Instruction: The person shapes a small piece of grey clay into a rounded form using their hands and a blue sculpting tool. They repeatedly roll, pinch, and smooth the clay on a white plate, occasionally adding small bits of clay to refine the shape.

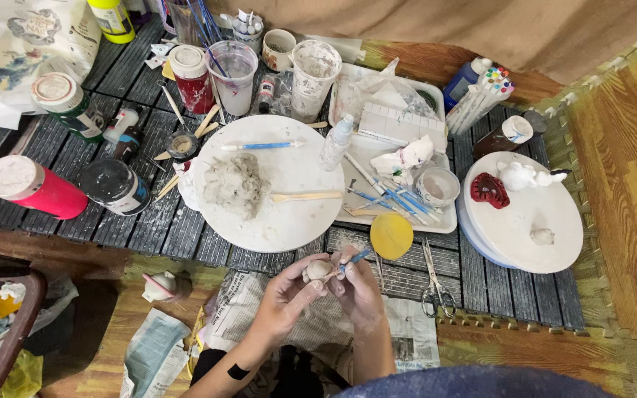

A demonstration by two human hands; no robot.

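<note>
Clay piece [317, 270], small, pale and rounded: held up in front of the person, just off the near edge of the dark slatted table [481, 265] and over crumpled newspaper [407, 335]. Left hand [289, 291]: fingers curled around the clay piece from below and from the left, fingertips touching it. Right hand [359, 284]: just right of the clay piece, closed around a blue-handled tool [353, 259] in a pinch; the tool's tip meets the clay piece.

Round white board [278, 184]: on the table beyond the hands. It bears a grey clay lump [236, 184], a wooden modelling stick [306, 197] and a blue-and-white brush [263, 146].

Yellow disc [391, 236]: on the table, just beyond and right of the right hand.

Scissors [435, 284]: on the table, right of the hands, well apart from them.

White tray [447, 221]: right of the round board, holding blue tools, a small bowl and crumpled tissue.

Second round board [547, 236]: far right. It carries a red ridged object [489, 190] and a white figurine [523, 177].

Paint jars and cups: ranged along the far and left parts of the table, among them a pink jar [35, 188] lying on its side.
</note>
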